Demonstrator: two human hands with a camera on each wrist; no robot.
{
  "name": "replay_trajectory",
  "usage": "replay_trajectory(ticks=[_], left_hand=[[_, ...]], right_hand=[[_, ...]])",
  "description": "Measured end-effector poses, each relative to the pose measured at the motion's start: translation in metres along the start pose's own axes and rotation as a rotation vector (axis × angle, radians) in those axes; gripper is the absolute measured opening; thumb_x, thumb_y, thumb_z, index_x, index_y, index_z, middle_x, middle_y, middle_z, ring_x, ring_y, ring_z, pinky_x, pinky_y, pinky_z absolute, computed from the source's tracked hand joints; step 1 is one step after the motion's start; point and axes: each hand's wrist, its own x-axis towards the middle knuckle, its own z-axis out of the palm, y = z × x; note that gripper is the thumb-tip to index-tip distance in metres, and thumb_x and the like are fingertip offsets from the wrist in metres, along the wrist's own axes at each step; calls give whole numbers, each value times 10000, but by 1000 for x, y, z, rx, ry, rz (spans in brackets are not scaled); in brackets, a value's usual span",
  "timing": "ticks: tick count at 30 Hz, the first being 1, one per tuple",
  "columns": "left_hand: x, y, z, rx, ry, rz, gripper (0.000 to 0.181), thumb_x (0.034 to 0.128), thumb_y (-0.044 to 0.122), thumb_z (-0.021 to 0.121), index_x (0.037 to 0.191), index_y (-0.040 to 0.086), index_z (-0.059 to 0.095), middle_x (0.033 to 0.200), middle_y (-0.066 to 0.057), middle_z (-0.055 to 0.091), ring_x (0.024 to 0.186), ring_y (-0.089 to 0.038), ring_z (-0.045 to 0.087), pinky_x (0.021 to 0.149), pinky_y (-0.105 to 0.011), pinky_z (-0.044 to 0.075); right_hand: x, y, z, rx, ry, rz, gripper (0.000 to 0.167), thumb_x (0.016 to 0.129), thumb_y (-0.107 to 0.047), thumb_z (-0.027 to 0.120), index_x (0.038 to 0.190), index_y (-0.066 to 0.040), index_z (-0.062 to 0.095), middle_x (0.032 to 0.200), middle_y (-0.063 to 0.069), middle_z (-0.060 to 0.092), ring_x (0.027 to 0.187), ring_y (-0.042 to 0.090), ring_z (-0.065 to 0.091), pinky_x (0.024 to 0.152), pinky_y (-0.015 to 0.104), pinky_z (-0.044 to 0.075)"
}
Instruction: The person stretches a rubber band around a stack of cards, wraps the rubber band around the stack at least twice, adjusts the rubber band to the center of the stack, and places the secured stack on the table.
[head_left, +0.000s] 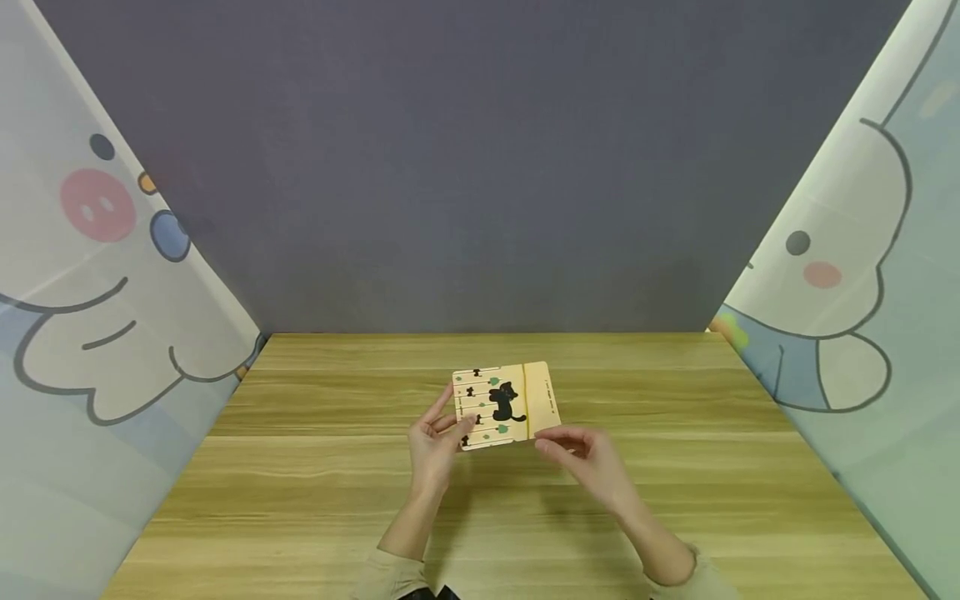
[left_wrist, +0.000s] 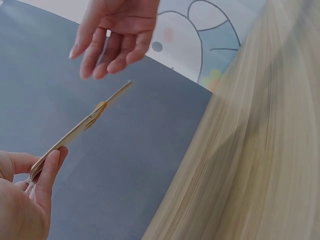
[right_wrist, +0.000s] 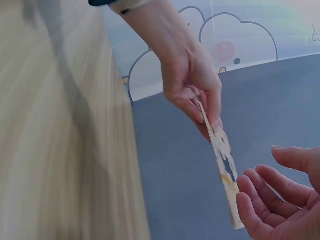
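Observation:
A thin cream notebook [head_left: 480,408] with a black cat and green leaf prints is held up above the table, a yellow band [head_left: 527,400] around it near its right end. My left hand [head_left: 433,450] pinches its left end, thumb on the printed face and fingers behind. Seen edge-on in the left wrist view, the notebook [left_wrist: 75,129] has the band [left_wrist: 99,110] bulging from it. My right hand [head_left: 592,467] is beside its lower right corner; in the right wrist view that hand [right_wrist: 285,200] has loosely bent fingers that grip nothing. Whether they touch it, I cannot tell.
The wood-grain table [head_left: 337,500] extends beneath both hands. Behind it stands a dark grey panel [head_left: 480,167]. Pale cartoon-printed sheets hang on the left [head_left: 150,333] and on the right [head_left: 847,358].

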Motion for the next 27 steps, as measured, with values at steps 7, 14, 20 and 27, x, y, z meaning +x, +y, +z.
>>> replay_trajectory(ticks=[7,14,20,27], left_hand=[[0,-2,-1,-3,-3,3,569,715,-100,656,1233,95,524,761,-232,636,399,-66,474,371,-137,361],[0,-1,-1,11,-12,0,576,717,-92,658,1245,84,511,744,-206,643,387,-56,440,371,-135,350],[0,-1,-1,18,-15,-1,580,715,-89,661,1248,82,508,736,-208,640,388,-57,442,370,-134,353],[1,0,-1,14,-15,-8,574,713,-75,673,1234,120,528,727,-213,634,406,-70,458,385,-143,374]], right_hand=[[15,-9,-9,-133,66,-81,193,815,-129,641,939,17,658,894,74,662,777,136,602,691,257,496],[35,-16,-15,-221,122,-223,177,811,-125,646,930,4,668,886,74,665,782,178,611,708,311,499],[54,-18,-18,-309,167,-266,192,792,-152,672,941,-32,676,911,70,655,839,210,593,739,395,480],[79,-15,-23,-403,137,-323,208,769,-165,696,941,-49,677,936,72,656,882,224,585,762,421,465]])
